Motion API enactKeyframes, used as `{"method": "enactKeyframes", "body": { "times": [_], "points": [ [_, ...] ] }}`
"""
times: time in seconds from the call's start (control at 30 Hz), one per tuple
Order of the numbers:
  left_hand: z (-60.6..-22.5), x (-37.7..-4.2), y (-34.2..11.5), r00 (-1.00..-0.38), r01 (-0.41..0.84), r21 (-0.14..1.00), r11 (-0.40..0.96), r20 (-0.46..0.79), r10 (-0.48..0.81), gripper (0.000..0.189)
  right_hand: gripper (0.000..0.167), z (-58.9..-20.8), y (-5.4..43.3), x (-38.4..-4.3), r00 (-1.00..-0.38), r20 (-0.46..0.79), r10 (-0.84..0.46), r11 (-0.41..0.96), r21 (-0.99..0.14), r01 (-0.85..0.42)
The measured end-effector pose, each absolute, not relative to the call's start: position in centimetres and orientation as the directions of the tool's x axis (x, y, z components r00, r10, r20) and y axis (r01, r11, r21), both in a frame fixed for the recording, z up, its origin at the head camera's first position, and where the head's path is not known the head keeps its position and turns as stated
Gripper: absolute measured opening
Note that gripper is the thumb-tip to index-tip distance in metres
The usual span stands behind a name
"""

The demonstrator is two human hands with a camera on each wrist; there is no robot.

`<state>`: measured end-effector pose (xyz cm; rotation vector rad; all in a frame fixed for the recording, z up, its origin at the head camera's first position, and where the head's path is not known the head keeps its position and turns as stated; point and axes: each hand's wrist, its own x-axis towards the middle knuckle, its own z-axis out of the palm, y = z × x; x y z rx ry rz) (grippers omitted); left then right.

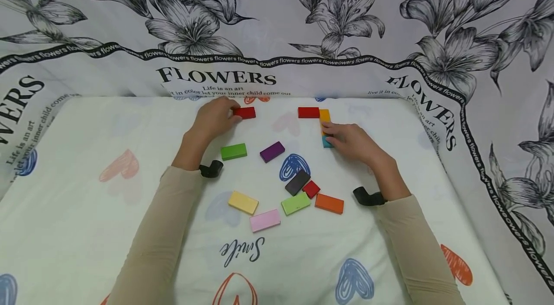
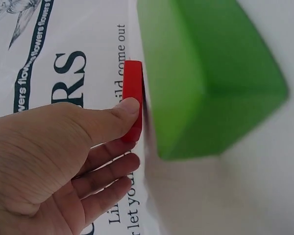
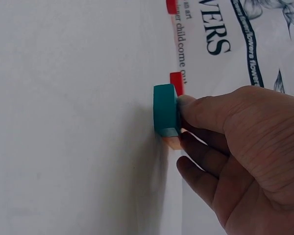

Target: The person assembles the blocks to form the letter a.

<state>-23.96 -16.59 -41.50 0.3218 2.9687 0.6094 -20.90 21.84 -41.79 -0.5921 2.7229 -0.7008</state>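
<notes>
In the head view my left hand [image 1: 215, 119] pinches a red block [image 1: 245, 113] at the far side of the table. The left wrist view shows its thumb on that red block [image 2: 133, 83], other fingers bent below. My right hand [image 1: 352, 141] grips a teal block [image 1: 327, 142], partly hidden by the fingers. An orange-yellow block [image 1: 324, 115] stands lengthwise just beyond it, reaching up to a second red block [image 1: 308, 112] laid crosswise. From the right wrist, the teal block [image 3: 165, 110] fills the view between the thumb and the table surface.
Between the arms lie a green block [image 1: 233, 151] and a purple block [image 1: 272, 152]. Nearer sit yellow [image 1: 243, 202], pink [image 1: 265, 221], light green [image 1: 296, 204], black [image 1: 297, 183], small red [image 1: 311, 189] and orange [image 1: 329, 203] blocks. A flower-printed cloth [image 1: 281, 11] hangs behind.
</notes>
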Motion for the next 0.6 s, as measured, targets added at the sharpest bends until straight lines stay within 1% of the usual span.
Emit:
{"method": "enactKeyframes", "body": {
  "times": [0.2, 0.33, 0.5, 0.6],
  "points": [
    [-41.5, -23.5, -15.4, -0.976, 0.171, 0.416, 0.893, -0.053, 0.212, 0.039, 0.045, -41.5, 21.9, -21.1, -0.877, -0.145, -0.459, 0.797, -0.502, -0.334],
    [-41.4, -23.5, -14.3, -0.97, 0.189, 0.443, 0.877, -0.055, 0.237, 0.04, 0.044, -41.2, 22.0, -21.4, -0.883, -0.126, -0.452, 0.801, -0.494, -0.339],
    [-41.4, -23.7, -12.8, -0.959, 0.207, 0.441, 0.873, -0.085, 0.27, 0.04, 0.044, -41.4, 21.9, -21.4, -0.879, -0.155, -0.451, 0.792, -0.524, -0.314],
    [-41.6, -24.0, -11.5, -0.953, 0.228, 0.436, 0.871, -0.081, 0.29, 0.039, 0.045, -41.7, 22.0, -21.2, -0.884, -0.187, -0.429, 0.808, -0.516, -0.284]
  ]
}}
